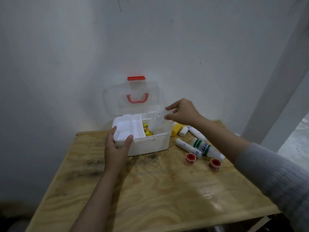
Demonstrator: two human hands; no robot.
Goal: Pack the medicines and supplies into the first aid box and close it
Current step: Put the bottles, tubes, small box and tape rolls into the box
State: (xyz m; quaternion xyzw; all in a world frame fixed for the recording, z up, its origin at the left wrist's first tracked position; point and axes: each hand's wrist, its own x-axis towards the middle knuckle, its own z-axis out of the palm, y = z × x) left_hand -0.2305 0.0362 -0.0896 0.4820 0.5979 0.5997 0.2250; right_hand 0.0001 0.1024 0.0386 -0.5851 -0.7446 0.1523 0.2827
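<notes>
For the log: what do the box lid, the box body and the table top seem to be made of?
Box lid: clear glossy plastic, since the wall shows through it. Box body: opaque white plastic, smooth, probably moulded. Table top: looks like plywood, with swirling grain and a sheen from the light, likely varnished.

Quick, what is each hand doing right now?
Left hand: gripping the inner tray at the box's front left corner.
Right hand: pinching the edge of the clear lid, which stands open.
</notes>
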